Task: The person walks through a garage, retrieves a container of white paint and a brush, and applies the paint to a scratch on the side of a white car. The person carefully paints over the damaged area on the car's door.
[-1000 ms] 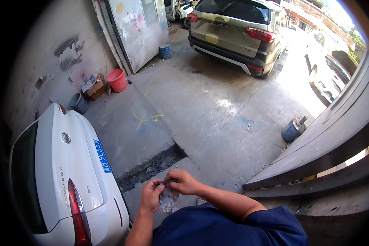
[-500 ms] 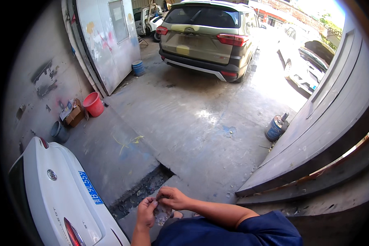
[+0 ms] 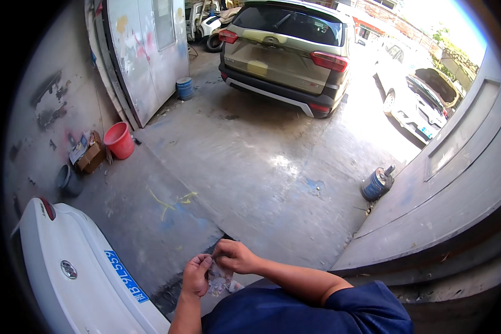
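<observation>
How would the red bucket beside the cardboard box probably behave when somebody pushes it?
The red bucket looks like plastic, so it is probably light, unless filled. Its rim looks wider than its base, so a high push may tip it. Its round wall suggests it could roll once fallen.

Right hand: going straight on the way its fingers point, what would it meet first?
Probably the left hand, just to its left; the depth between them is unclear, so they may already touch.
</observation>
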### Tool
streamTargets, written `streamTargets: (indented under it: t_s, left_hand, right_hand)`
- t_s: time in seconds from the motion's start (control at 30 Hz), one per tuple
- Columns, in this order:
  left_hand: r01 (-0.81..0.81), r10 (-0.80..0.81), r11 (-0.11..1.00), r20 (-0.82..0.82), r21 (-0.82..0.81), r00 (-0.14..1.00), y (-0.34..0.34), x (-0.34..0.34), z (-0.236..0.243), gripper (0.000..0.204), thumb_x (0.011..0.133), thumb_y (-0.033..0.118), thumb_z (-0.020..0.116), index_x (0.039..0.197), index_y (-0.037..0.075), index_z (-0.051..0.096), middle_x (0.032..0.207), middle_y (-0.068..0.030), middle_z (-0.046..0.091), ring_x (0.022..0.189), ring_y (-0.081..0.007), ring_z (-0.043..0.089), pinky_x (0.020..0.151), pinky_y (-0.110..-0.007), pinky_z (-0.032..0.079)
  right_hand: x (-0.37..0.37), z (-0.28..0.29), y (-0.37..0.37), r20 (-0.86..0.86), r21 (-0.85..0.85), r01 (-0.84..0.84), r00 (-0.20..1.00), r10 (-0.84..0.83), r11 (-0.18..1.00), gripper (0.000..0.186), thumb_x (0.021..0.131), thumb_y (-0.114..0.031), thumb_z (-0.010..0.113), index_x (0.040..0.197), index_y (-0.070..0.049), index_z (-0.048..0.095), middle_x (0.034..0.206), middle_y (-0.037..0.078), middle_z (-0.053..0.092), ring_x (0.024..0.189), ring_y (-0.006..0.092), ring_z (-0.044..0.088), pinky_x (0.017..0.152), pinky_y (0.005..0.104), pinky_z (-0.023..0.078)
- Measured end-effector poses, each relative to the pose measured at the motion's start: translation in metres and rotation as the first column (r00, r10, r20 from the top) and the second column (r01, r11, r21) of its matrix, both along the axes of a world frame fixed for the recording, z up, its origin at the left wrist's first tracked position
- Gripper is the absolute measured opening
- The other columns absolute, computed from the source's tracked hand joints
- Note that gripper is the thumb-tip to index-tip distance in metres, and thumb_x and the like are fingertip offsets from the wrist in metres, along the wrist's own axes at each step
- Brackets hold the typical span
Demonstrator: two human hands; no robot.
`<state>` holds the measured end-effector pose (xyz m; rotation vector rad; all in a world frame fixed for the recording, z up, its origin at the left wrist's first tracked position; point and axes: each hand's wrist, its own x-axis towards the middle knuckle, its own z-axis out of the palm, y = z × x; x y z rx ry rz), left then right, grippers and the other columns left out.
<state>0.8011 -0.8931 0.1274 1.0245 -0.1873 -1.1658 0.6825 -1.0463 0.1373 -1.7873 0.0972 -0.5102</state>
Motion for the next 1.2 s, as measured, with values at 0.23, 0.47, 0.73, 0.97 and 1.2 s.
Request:
streamTargets:
  t_s: [0.23, 0.47, 0.73, 0.97, 1.2]
  left_hand:
    - [0.002, -0.018, 0.998, 0.260, 0.063, 0.965, -0.045, 0.089, 0.002, 0.012, 0.093, 0.010, 0.064, 0.102, 0.001, 0.063, 0.092, -0.0039, 0.066, 0.080, -0.0103, 0.061, 0.074, -0.025, 0.050]
    - [-0.076, -0.099, 0.965, 0.620, 0.250, 0.779, -0.127, 0.184, -0.002, 0.014, 0.095, 0.011, 0.061, 0.101, -0.001, 0.063, 0.085, -0.0005, 0.064, 0.076, -0.0052, 0.055, 0.070, -0.022, 0.047]
    - [-0.205, 0.033, 0.940, 0.527, 0.271, 0.849, -0.228, 0.293, 0.000, 0.017, 0.095, 0.013, 0.062, 0.104, -0.002, 0.063, 0.090, -0.0017, 0.065, 0.079, -0.0057, 0.056, 0.072, -0.023, 0.047]
    - [-0.309, 0.174, 0.914, 0.433, 0.264, 0.885, -0.258, 0.375, 0.019, 0.015, 0.094, 0.007, 0.062, 0.106, -0.002, 0.062, 0.094, -0.0027, 0.064, 0.084, -0.0080, 0.059, 0.077, -0.023, 0.049]
    - [-0.384, 0.297, 0.899, 0.351, 0.211, 0.888, -0.233, 0.483, 0.009, 0.016, 0.093, 0.006, 0.062, 0.107, -0.002, 0.062, 0.095, -0.0029, 0.064, 0.085, -0.0084, 0.058, 0.078, -0.024, 0.049]
  right_hand:
    - [0.090, 0.010, -0.048, -0.182, 0.142, 0.011, 0.983, 0.015, 0.990, 0.017, 0.090, -0.016, 0.063, 0.097, -0.001, 0.062, 0.087, 0.010, 0.063, 0.081, 0.0183, 0.060, 0.073, 0.0327, 0.049]
    - [0.198, -0.002, -0.142, -0.401, 0.359, -0.033, 0.897, 0.186, 0.933, 0.022, 0.093, -0.019, 0.064, 0.099, 0.003, 0.062, 0.080, 0.005, 0.065, 0.073, 0.0094, 0.059, 0.066, 0.0284, 0.050]
    - [0.331, -0.003, -0.262, -0.391, 0.412, -0.231, 0.829, 0.400, 0.881, 0.020, 0.095, -0.017, 0.063, 0.102, 0.002, 0.058, 0.085, 0.004, 0.063, 0.077, 0.0114, 0.061, 0.069, 0.0287, 0.052]
    - [0.441, 0.010, -0.301, -0.363, 0.234, -0.382, 0.819, 0.445, 0.894, 0.017, 0.093, -0.015, 0.064, 0.094, 0.001, 0.060, 0.075, 0.009, 0.064, 0.067, 0.0130, 0.061, 0.060, 0.0309, 0.051]
    - [0.570, 0.010, -0.281, -0.355, 0.110, -0.492, 0.793, 0.496, 0.864, 0.020, 0.092, -0.018, 0.065, 0.093, 0.001, 0.060, 0.075, 0.012, 0.064, 0.067, 0.0177, 0.064, 0.060, 0.0323, 0.050]
